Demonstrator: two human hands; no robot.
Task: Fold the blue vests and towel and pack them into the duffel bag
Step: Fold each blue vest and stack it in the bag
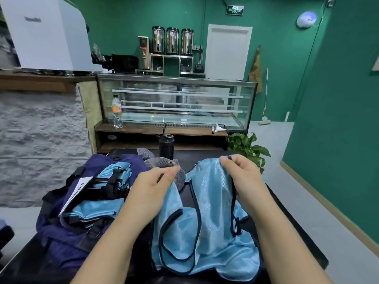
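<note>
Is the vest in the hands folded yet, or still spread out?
Spread, unfolded. The vest lies open on the table, armholes showing, left hand and right hand gripping its top.

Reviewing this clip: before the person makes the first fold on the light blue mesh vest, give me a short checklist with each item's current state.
1. Left hand pinches the light blue mesh vest at its top: ok.
2. Right hand grips the other shoulder: ok.
3. Vest spread flat on the black table: not ok, wrinkled.
4. Navy duffel bag open, folded blue vests inside: ok.
5. Grey towel folded: not ok, bunched.
6. Black bottle apart from the vest: ok.
</note>
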